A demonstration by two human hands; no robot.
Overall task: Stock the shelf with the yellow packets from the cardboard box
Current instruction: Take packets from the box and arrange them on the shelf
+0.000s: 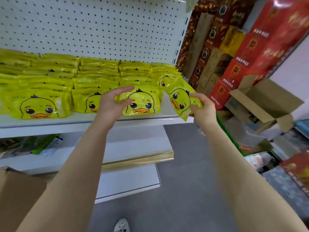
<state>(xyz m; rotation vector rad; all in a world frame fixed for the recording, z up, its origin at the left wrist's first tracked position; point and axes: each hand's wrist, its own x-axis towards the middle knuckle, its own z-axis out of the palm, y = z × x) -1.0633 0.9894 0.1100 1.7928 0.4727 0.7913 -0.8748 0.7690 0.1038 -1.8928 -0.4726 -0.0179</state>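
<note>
Rows of yellow duck-face packets (40, 104) stand upright on the white shelf (83, 121), filling it from the left to near its right end. My left hand (112, 104) grips the left edge of one upright yellow packet (142, 104) at the shelf's front. My right hand (203, 108) holds a second yellow packet (179, 99), tilted, just off the shelf's right front corner. A corner of the cardboard box (18, 198) shows at the bottom left; its inside is hidden.
A white pegboard (92, 27) backs the shelf. Red and brown cartons (234, 52) are stacked to the right. An open cardboard carton (260, 104) sits on goods at the right. Lower shelves (133, 158) jut out below. Grey floor and a shoe (122, 226) lie beneath.
</note>
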